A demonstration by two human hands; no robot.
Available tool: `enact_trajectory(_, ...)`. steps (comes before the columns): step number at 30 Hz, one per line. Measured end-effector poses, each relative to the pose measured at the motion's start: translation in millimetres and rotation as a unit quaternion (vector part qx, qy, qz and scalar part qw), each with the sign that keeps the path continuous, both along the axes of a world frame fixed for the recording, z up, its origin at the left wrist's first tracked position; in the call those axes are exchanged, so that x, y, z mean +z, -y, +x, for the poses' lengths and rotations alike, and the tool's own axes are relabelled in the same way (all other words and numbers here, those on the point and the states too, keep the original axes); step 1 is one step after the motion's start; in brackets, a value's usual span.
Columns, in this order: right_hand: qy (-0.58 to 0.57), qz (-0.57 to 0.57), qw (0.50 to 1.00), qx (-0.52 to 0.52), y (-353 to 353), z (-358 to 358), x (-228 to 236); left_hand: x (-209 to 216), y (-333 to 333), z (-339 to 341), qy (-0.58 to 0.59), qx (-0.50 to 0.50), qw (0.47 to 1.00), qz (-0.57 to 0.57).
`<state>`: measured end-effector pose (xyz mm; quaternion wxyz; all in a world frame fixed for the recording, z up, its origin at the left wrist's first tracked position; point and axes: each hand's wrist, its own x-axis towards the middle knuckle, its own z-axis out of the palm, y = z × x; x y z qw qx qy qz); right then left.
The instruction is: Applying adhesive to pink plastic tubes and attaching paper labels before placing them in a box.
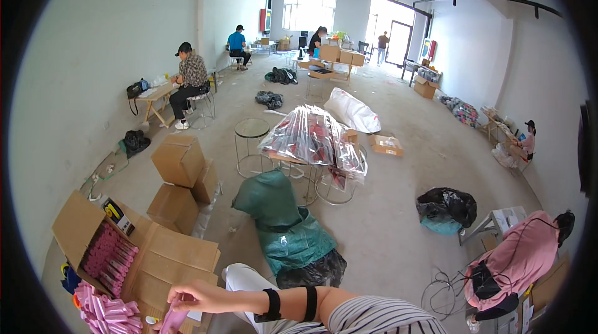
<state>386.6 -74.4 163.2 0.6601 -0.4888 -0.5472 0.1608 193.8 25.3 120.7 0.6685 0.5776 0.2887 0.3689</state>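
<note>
My right hand [193, 297] reaches across to the lower left over a cardboard-covered surface [177, 256], its fingers closed on a pink flat piece [174, 318]. The lower end of that piece runs out of the picture. Beside it lies a heap of similar pink pieces [109, 314]. Behind the heap, an open cardboard box [78, 225] holds many slim pink tubes [112, 256] in rows. A small white and yellow item [151, 319] sits near my fingers. My left hand is out of the picture.
Stacked cardboard boxes [177, 159] stand beyond the work surface. Green sacks [289, 234] and a black bag [321, 268] lie ahead of my knees. Further off, clear plastic packages [305, 134] cover round stools. At right, a person in pink [517, 259] bends near loose cables [445, 293].
</note>
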Motion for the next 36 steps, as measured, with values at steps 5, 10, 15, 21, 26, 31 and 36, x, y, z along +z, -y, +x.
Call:
enact_trajectory(5,0.006,-0.112,0.992,0.053,-1,6,-8,12,7,-2,0.003,0.008,1.000,-0.020)
enact_trajectory(10,0.093,-0.055,0.993,-0.036,0,0,-6,24,14,0,0.017,-0.012,0.999,-0.037)
enact_trajectory(15,0.130,-0.048,0.989,-0.058,1,-4,-9,15,15,-1,0.000,0.008,1.000,0.018)
enact_trajectory(21,0.039,-0.033,0.996,0.068,-8,-10,-25,-3,3,-4,-0.052,-0.032,0.971,0.232)
enact_trajectory(26,-0.128,-0.241,0.951,0.146,-4,5,-25,32,16,6,-0.126,-0.008,0.970,0.207)
enact_trajectory(31,-0.062,-0.170,0.968,0.176,4,-5,-2,47,7,-18,-0.087,-0.090,0.990,0.057)
enact_trajectory(36,-0.122,-0.263,0.933,0.215,-2,2,-5,43,9,-19,-0.122,-0.081,0.981,0.129)
